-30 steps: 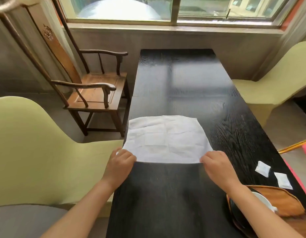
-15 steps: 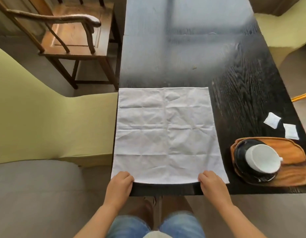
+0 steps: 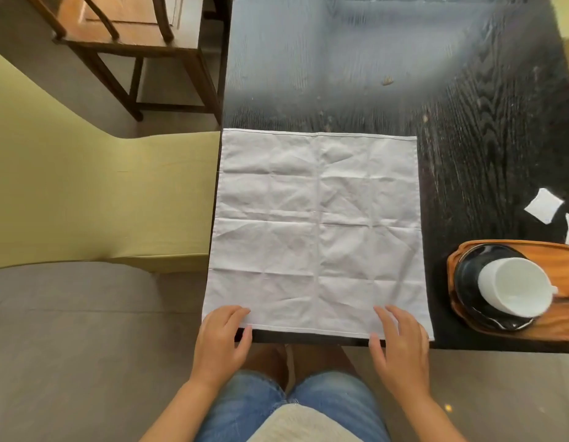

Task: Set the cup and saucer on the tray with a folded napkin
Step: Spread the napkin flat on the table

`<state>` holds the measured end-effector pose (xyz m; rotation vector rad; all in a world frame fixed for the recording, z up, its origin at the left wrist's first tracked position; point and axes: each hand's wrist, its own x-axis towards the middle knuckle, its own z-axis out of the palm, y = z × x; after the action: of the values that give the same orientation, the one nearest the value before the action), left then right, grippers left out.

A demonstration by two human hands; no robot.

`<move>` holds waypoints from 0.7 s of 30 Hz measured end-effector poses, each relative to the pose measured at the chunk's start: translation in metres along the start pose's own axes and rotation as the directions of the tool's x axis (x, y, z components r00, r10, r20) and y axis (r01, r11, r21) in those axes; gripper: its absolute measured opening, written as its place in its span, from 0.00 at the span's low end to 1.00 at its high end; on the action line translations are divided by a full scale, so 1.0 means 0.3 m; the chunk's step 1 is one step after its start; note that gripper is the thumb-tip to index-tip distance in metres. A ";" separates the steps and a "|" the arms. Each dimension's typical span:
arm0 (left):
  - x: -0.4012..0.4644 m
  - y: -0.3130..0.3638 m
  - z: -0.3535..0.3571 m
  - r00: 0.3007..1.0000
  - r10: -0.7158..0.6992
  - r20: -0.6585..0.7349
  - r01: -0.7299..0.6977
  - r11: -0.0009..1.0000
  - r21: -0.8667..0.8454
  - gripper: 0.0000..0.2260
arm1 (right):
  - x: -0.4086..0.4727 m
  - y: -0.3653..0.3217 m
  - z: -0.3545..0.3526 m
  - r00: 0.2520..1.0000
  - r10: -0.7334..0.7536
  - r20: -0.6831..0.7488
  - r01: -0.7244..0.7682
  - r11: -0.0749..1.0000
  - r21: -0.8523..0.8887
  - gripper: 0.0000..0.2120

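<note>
A white cloth napkin (image 3: 318, 231) lies spread flat on the black table (image 3: 487, 129), its near edge along the table's front edge. My left hand (image 3: 222, 341) rests with loosely bent fingers on the napkin's near left corner, thumb by the table edge. My right hand (image 3: 401, 346) lies with spread fingers on the near right corner. At the right a white cup (image 3: 516, 290) sits on a black saucer (image 3: 471, 282), and both stand on a wooden tray (image 3: 560, 323).
Two small white sachets (image 3: 543, 205) lie on the table beyond the tray. A yellow-green upholstered chair (image 3: 85, 193) stands close to the table's left side, with a wooden armchair (image 3: 133, 43) behind it. My knees are under the table's front edge.
The napkin has been drawn toward me to the table's front edge and laid flat. Both hands have loosened from gripping its near corners to resting on them. My view has tilted down.
</note>
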<state>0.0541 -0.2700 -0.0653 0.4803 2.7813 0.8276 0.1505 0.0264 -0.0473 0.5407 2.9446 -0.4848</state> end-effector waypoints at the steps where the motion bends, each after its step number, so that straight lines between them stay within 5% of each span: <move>1: 0.016 0.028 0.007 1.000 0.012 -0.021 -0.011 1.000 0.014 0.15 | 0.014 -0.023 0.007 1.000 -0.006 -0.014 0.006 1.000 -0.020 0.22; 12: 0.252 0.157 0.243 0.931 0.196 0.308 -0.302 0.887 0.349 0.26 | 0.199 -0.169 0.200 0.971 -0.163 0.175 0.192 0.967 -0.166 0.30; 17: 0.280 0.022 0.157 0.985 -0.022 0.170 -0.050 0.913 0.405 0.26 | 0.213 0.039 0.132 0.991 -0.021 0.132 0.050 0.975 -0.216 0.31; 21: 0.304 -0.066 0.090 0.964 -0.264 0.042 0.229 0.896 0.380 0.30 | 0.227 0.137 0.069 0.980 0.164 0.113 -0.130 0.957 -0.259 0.31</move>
<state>-0.0280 -0.2395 -0.1074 0.2029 2.8346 0.2126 0.1031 0.0783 -0.0898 0.6612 2.7535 -0.1235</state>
